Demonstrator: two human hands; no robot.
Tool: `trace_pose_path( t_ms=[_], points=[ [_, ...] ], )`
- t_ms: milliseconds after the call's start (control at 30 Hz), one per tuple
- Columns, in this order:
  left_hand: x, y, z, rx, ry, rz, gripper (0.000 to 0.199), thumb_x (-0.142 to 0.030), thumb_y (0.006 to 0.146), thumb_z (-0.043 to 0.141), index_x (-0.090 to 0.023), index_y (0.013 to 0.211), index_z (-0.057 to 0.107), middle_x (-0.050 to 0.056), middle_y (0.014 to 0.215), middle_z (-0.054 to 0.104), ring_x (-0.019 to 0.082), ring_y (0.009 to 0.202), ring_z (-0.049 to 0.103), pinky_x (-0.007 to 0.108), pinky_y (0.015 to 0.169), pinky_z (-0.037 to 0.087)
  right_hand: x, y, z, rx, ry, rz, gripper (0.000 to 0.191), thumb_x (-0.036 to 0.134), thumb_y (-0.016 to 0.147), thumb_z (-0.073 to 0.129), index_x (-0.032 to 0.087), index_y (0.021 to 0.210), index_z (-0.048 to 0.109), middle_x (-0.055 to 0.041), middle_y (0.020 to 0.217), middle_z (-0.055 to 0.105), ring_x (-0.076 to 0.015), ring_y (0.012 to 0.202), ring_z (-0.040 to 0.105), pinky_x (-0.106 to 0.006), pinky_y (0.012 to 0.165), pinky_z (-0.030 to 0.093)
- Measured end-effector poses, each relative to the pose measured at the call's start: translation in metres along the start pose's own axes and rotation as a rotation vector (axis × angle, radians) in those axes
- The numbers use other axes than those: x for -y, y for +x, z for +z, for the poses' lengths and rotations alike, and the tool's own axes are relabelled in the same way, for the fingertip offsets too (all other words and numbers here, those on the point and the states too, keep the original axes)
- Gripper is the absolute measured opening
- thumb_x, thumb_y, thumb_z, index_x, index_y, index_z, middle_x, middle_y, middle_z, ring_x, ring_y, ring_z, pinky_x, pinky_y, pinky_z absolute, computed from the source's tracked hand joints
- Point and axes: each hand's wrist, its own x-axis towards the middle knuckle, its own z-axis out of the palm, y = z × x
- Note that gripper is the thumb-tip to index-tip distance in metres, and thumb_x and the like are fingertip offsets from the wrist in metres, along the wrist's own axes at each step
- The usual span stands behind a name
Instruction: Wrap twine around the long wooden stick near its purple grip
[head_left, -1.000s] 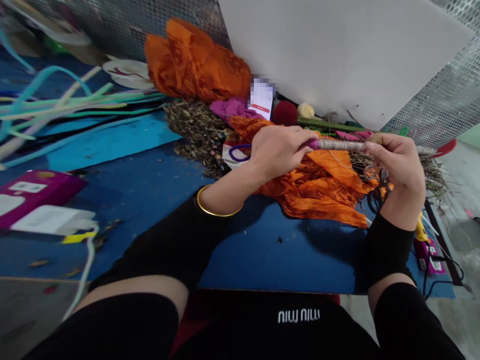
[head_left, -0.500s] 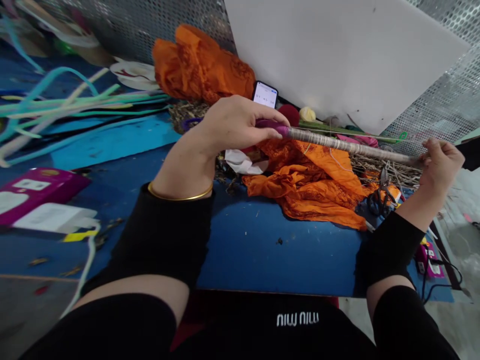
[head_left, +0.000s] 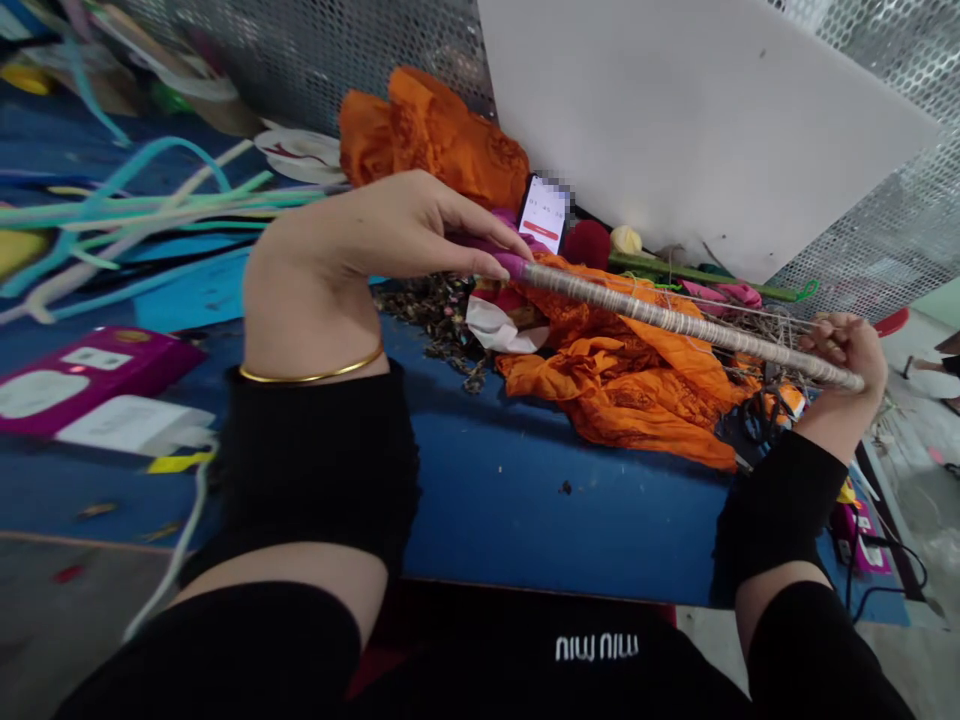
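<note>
Behind the crumpled orange cloth [head_left: 637, 400] sit a smartphone [head_left: 543, 212] and red ball [head_left: 587, 245]; scissors [head_left: 765, 415] lie at its right. Over it, the thread-wrapped rod [head_left: 675, 320] slants down rightward, left fingers [head_left: 450, 258] pinching one end, right fingers [head_left: 838, 335] half-curled at the other, grip unclear.

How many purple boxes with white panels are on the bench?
2: one purple box toward the bench's left end, and another purple box near its right edge, beside the right sleeve. More may be hidden.
</note>
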Motion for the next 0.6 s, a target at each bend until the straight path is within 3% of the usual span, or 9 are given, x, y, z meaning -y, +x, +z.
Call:
trace_pose_path(
  t_ms=[100,167,300,400,500,600],
  points=[
    [0.003,0.001,0.000,-0.018,0.006,-0.040,0.054,-0.058,0.077,0.071,-0.015,0.108,0.083,0.003,0.091,0.081,0.015,0.086,0.067,0.028,0.083,0.050,-0.003,0.001,0.000,-0.016,0.197,-0.170,0.064,0.084,0.062,0.072,0.034,0.047,0.036,0.0032,0.064,0.016,-0.0168,0.057,0.015,-0.048,0.070,0.027],
    [0.008,0.002,0.000,-0.058,0.040,-0.053,0.046,-0.051,0.077,0.075,-0.018,0.107,0.084,0.003,0.086,0.081,0.014,0.079,0.064,0.030,0.081,0.049,-0.002,0.002,-0.009,-0.090,0.275,-0.255,0.069,0.087,0.060,0.072,0.036,0.046,0.030,0.0034,0.068,0.012,-0.0210,0.058,0.023,-0.049,0.074,0.027],
    [0.015,0.000,-0.002,-0.121,0.044,-0.053,0.047,-0.056,0.076,0.075,-0.024,0.109,0.084,0.003,0.086,0.081,0.017,0.079,0.062,0.034,0.081,0.050,-0.007,0.010,-0.029,-0.268,0.180,-0.379,0.064,0.092,0.074,0.056,0.034,0.052,0.041,-0.0028,0.068,0.042,-0.0284,0.082,0.062,-0.051,0.081,0.034],
    [0.011,-0.001,0.000,-0.146,-0.032,-0.041,0.058,-0.064,0.078,0.072,-0.018,0.111,0.083,0.003,0.079,0.077,0.015,0.078,0.059,0.034,0.082,0.050,-0.022,0.025,-0.031,-0.336,0.026,-0.378,0.063,0.095,0.075,0.047,0.036,0.054,0.044,-0.0032,0.056,0.046,-0.0316,0.080,0.064,-0.052,0.074,0.039],
    [-0.001,0.003,0.011,-0.159,-0.202,-0.012,0.049,-0.055,0.075,0.078,-0.019,0.106,0.084,0.003,0.074,0.075,0.013,0.069,0.056,0.032,0.070,0.048,-0.036,0.037,-0.015,-0.469,-0.084,-0.273,0.053,0.079,0.078,0.058,0.034,0.055,0.041,-0.0001,0.049,0.038,-0.0289,0.066,0.055,-0.049,0.069,0.042],
    [-0.021,0.013,0.032,-0.158,-0.417,-0.007,0.036,-0.042,0.070,0.082,-0.024,0.102,0.086,0.005,0.074,0.075,0.015,0.063,0.057,0.033,0.061,0.048,-0.034,0.039,0.007,-0.648,-0.282,-0.173,0.034,0.042,0.069,0.080,0.029,0.064,0.049,-0.0061,0.073,0.059,-0.0296,0.084,0.060,-0.048,0.080,0.046]
  ],
)
